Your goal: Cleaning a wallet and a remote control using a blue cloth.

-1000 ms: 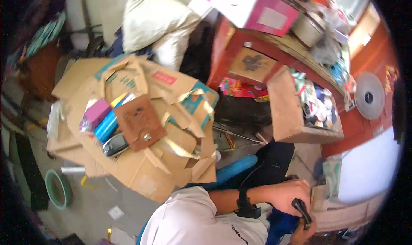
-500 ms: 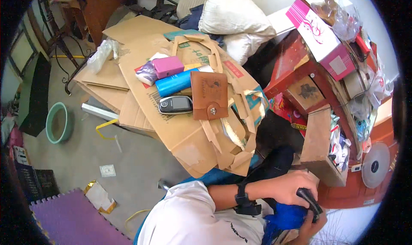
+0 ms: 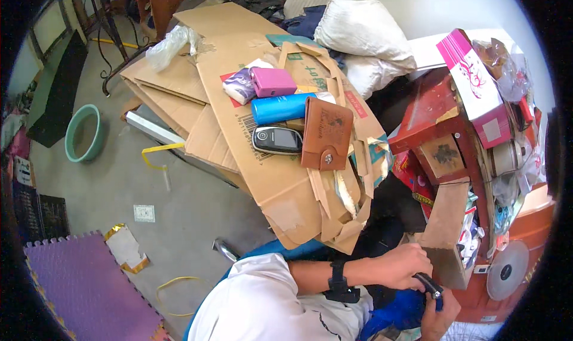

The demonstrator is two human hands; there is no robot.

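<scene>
My left hand point(image 3: 401, 267), with a black band point(image 3: 338, 280) on its wrist, is closed on a short curved black handle-like object point(image 3: 428, 283). A small shiny part and a bit of blue show at its lower end; its exact kind cannot be made out. Below and close to that end is my right hand point(image 3: 440, 317), its fingers bent and partly hidden, so I cannot tell what it grips. Crumpled blue material point(image 3: 397, 315) lies between the two hands, just under the left one.
On the cardboard point(image 3: 230, 96) lie a brown wallet point(image 3: 327, 135), a black phone point(image 3: 278, 140), a blue cylinder point(image 3: 283, 107), a pink box point(image 3: 273, 82) and a tissue pack point(image 3: 242, 85). An open carton point(image 3: 446, 218) stands beside my left hand. Red furniture point(image 3: 421, 117) is behind it.
The view has shifted, so the cardboard and its things sit farther right. The black object has tilted flatter in my left hand, and its lower end shows more. My right hand is slightly lower.
</scene>
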